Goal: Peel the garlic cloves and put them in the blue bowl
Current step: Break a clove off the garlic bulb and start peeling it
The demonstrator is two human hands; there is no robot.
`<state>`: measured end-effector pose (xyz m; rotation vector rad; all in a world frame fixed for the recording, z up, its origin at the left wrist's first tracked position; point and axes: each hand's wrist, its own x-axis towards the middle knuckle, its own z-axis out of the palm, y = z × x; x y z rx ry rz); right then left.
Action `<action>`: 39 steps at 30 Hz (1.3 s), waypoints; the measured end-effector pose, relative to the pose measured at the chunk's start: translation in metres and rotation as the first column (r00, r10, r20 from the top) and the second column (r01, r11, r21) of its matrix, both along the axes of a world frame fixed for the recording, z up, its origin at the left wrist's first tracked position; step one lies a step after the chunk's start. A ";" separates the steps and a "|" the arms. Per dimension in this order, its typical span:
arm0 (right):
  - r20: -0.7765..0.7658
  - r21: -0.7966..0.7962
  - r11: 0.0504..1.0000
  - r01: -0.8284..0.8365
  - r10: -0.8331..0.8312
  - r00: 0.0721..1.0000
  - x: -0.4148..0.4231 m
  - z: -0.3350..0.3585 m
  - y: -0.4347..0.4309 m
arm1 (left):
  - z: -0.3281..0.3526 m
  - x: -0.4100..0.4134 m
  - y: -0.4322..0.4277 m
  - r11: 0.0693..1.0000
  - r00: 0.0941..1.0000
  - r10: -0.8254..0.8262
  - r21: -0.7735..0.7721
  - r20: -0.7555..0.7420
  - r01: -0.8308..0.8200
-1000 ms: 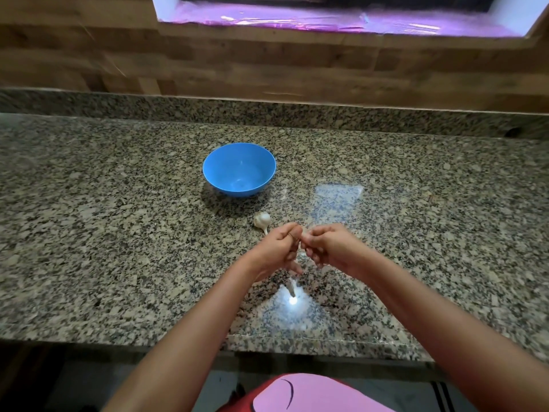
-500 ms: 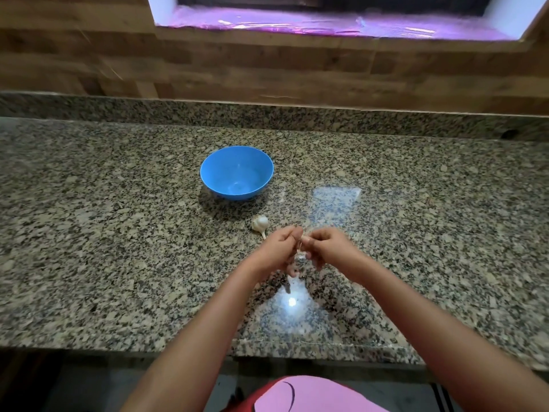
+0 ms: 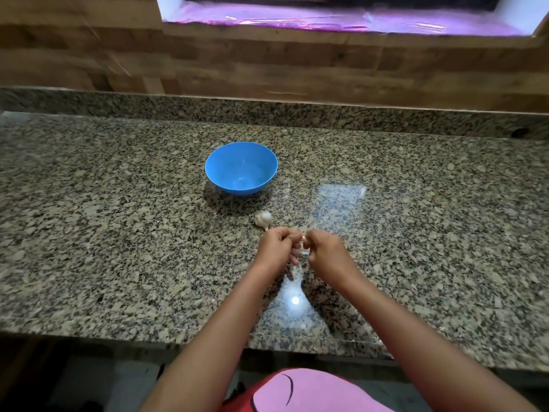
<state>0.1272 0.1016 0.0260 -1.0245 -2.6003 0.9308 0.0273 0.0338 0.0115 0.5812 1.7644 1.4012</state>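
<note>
Garlic was the business at hand: one small clove (image 3: 303,237) sat pinched between both hands, held just above the speckled granite surface (image 3: 118,233). Nearest the viewer, at six o'clock, a pink and red garment (image 3: 297,391) showed below the surface's front edge. Two bare forearms reached up from there and met near the middle. The left hand (image 3: 277,248) had its fingers curled in, gripping the clove from the nine o'clock side. The right hand (image 3: 325,251) was curled likewise, pinching the same clove from the three o'clock side. Little of the clove showed, only a pale bit between the fingertips; how much skin remained on it could not be told. Below the hands, toward six o'clock, a bright glare (image 3: 294,300) lay on the polished stone.

Just beyond the left hand, at about eleven o'clock from it, a garlic bulb (image 3: 263,219) rested on the surface, its stem close to the knuckles. Farther out along the same line stood the blue bowl (image 3: 241,168), upright and apart from the bulb. At twelve o'clock the granite rose into a low backsplash (image 3: 267,111), with wood-look wall (image 3: 267,63) behind it and a window sill (image 3: 341,20) lit purple at the top.
</note>
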 end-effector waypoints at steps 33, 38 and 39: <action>-0.169 -0.290 0.953 0.089 -0.143 0.975 0.003 -0.002 -0.001 | 0.011 -0.004 -0.006 0.980 0.814 0.175 -0.016 0.554 -0.200; -0.167 -0.313 0.945 0.095 -0.153 0.974 0.007 -0.004 0.005 | 0.009 0.002 -0.005 0.992 0.891 0.109 0.003 0.440 -0.123; -0.165 -0.329 0.940 0.093 -0.154 0.974 0.007 -0.003 0.005 | 0.009 0.003 -0.005 0.993 0.900 0.110 -0.009 0.421 -0.117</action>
